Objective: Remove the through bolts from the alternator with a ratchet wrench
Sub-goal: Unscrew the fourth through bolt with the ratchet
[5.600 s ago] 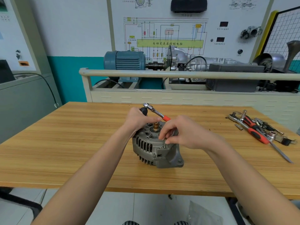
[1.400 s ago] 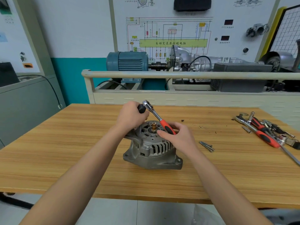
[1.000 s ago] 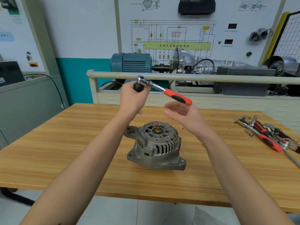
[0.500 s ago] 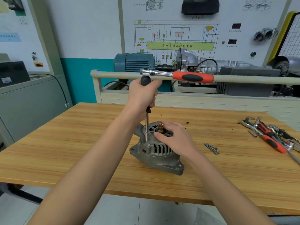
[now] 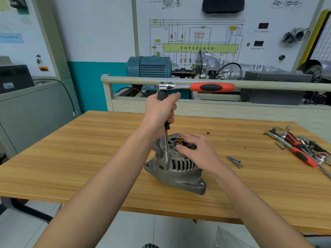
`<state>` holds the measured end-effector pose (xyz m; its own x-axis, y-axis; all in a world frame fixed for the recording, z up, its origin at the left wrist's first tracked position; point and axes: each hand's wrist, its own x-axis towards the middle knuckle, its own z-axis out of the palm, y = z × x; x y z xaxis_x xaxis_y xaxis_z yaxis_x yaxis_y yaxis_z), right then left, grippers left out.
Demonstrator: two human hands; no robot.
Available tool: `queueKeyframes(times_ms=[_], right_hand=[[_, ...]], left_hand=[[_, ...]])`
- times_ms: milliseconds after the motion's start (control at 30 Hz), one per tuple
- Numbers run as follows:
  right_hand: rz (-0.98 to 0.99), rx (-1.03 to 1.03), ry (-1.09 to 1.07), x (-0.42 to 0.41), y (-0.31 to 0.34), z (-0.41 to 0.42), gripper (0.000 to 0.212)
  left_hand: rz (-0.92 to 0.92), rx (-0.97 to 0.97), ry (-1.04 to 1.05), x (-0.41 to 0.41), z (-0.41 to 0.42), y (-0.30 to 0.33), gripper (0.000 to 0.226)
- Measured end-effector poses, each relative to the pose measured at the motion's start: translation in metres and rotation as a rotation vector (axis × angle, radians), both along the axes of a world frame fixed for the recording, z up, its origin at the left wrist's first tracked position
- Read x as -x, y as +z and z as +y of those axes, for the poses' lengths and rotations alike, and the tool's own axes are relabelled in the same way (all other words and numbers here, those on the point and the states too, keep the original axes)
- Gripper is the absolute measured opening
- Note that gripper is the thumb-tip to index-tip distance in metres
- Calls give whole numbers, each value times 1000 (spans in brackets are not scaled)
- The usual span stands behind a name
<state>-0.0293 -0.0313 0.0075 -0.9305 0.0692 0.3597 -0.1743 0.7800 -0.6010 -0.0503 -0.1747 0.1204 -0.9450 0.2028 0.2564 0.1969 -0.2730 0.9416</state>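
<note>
A grey alternator (image 5: 176,173) stands on the wooden table (image 5: 71,158), its brass shaft end pointing up. My left hand (image 5: 160,111) grips the black extension under the head of the ratchet wrench (image 5: 195,86), whose red handle points right at rail height. The thin steel shaft of the extension (image 5: 166,145) runs straight down and its tip sits on the alternator's left top edge. My right hand (image 5: 196,149) rests on top of the alternator beside the shaft end, fingers loosely bent. Two removed bolts (image 5: 234,161) lie on the table to the right.
A pile of tools with red handles (image 5: 300,151) lies at the table's right side. Behind the table runs a beige rail (image 5: 136,81) with a blue motor (image 5: 148,67) and a gearbox display. A grey cabinet (image 5: 35,111) stands at the left.
The wrench was lifted off the alternator, then came back down upright with its extension tip on the left edge. My right hand left the red handle and settled on the alternator's top.
</note>
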Motion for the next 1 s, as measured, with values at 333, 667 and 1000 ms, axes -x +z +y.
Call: queueKeyframes(times_ms=[333, 667, 1000], right_hand=[[46, 517, 312, -23, 75, 6, 83], [521, 1189, 684, -41, 115, -26, 30], [516, 1932, 748, -30, 138, -26, 49]], left_hand=[[89, 17, 1, -3, -1, -3, 39], [84, 14, 51, -8, 2, -4, 40], [139, 94, -132, -14, 0, -8, 40]])
